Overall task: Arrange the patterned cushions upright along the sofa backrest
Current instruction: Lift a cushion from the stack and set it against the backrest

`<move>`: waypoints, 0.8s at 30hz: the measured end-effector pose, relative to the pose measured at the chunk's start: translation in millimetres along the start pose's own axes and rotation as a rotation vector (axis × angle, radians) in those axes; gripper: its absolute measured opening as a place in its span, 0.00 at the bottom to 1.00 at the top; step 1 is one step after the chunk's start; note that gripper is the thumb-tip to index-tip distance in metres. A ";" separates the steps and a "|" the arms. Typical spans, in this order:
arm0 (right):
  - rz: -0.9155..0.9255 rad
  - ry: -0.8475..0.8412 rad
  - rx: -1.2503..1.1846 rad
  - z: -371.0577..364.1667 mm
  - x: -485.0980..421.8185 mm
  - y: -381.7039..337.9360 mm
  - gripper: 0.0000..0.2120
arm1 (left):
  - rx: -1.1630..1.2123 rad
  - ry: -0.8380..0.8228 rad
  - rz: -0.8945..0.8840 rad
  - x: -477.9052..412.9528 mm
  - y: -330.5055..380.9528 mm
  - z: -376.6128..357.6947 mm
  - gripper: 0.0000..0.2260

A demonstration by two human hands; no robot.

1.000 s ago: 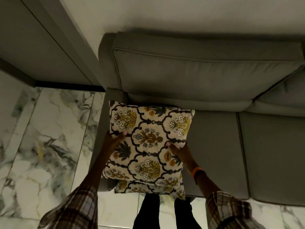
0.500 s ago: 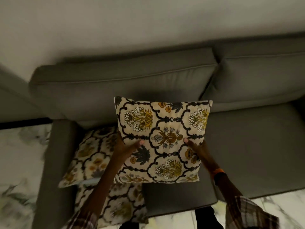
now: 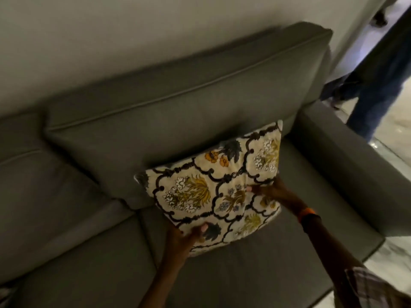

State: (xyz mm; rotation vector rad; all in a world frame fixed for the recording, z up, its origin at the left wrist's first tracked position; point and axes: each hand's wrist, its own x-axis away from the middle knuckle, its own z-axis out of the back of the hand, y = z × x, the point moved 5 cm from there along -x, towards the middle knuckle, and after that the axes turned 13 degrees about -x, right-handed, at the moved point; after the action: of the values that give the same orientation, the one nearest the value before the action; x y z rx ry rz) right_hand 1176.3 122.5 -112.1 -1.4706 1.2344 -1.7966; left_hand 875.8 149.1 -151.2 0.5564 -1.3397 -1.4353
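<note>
A cream cushion (image 3: pixel 213 187) with a dark lattice and yellow flower pattern stands tilted against the grey sofa backrest (image 3: pixel 178 103), over the right-hand seat. My left hand (image 3: pixel 184 238) grips its lower left edge. My right hand (image 3: pixel 273 192) holds its right side, an orange band on the wrist. The cushion's bottom edge rests at or just above the seat (image 3: pixel 255 263). The other patterned cushions are out of view.
The sofa's right armrest (image 3: pixel 347 174) runs just beyond the cushion. Another person's legs (image 3: pixel 375 85) in dark trousers stand on the marble floor behind the armrest. A second back cushion (image 3: pixel 33 174) and seat stretch away to the left.
The cushion has travelled from the sofa's left end to its right end and now leans on the backrest. Both hands kept hold. The other cushions have dropped out of view.
</note>
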 end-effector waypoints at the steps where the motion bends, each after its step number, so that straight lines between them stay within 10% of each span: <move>1: -0.020 0.037 0.012 30.5 -13.0 -8.8 0.67 | -0.006 -0.022 -0.015 -15.9 7.7 -27.5 0.38; 7: -0.058 0.202 -0.082 170.9 -77.9 -31.7 0.66 | -0.079 -0.105 -0.086 -89.4 36.7 -148.3 0.39; 12: -0.032 0.269 -0.212 242.4 -124.3 -29.4 0.46 | -0.119 -0.088 -0.070 -138.3 62.5 -222.5 0.40; 16: 0.031 0.273 -0.340 272.0 -153.9 -8.0 0.41 | -0.061 -0.063 -0.001 -165.8 58.3 -254.2 0.58; 24: 0.065 0.537 -0.415 232.8 -115.5 75.0 0.58 | -0.113 -0.069 -0.065 -172.4 31.2 -243.4 0.54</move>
State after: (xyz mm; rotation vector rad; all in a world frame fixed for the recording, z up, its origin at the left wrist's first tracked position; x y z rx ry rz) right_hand 1417.7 107.5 -233.2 -1.1503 1.9920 -2.0501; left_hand 1157.0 203.4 -240.3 0.4836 -1.2952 -1.5854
